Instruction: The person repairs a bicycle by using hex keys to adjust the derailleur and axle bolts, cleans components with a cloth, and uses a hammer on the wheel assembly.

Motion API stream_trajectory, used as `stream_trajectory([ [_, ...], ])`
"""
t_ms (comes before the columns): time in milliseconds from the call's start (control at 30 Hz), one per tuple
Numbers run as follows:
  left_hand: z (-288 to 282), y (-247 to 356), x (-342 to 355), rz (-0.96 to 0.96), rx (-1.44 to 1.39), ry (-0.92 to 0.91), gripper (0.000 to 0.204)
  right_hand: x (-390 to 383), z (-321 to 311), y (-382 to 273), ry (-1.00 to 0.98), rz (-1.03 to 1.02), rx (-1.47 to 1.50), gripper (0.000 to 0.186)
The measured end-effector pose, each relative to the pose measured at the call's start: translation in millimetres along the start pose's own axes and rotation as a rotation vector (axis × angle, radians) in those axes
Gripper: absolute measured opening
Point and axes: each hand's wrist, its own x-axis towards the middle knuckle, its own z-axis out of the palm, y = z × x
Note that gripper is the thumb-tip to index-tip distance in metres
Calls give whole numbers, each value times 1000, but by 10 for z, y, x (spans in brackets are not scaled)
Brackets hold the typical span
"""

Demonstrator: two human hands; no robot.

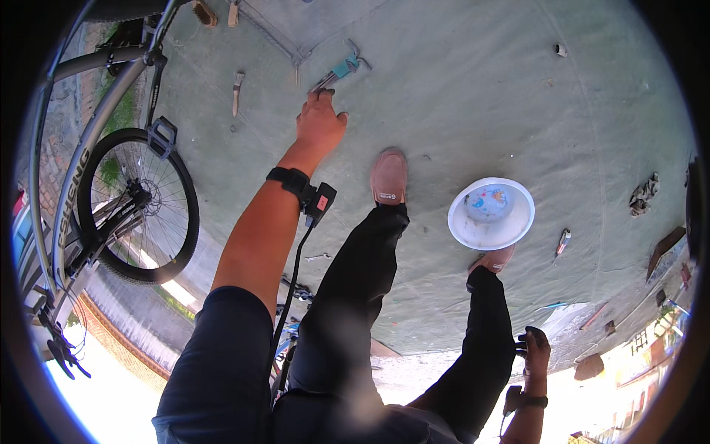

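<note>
My left hand reaches forward over the ground, thumb spread and fingers stretched out, their tips dark. Just beyond those fingertips lies a set of hex keys in a teal holder; whether the fingers touch the key ends I cannot tell. Low on the right, beside my right leg, my right hand hangs with loosely curved, apart fingers. Its fingertips look black, and I make out no clear object in them. A white basin with a patterned bottom stands in front of my right shoe.
A bicycle with its wheel fills the left side. Nearby lie a paintbrush, a scrubbing brush and a wrench. On the right are a screwdriver-like tool and a crumpled rag.
</note>
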Motion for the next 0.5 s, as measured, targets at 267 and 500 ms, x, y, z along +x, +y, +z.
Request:
stream_trajectory([
  [267,525,-138,1040,-50,145,79,55,378,102,-353,57,55,-98,28],
  [500,725,-198,797,-195,-125,-133,50,280,265,-675,35,-18,-108,29],
])
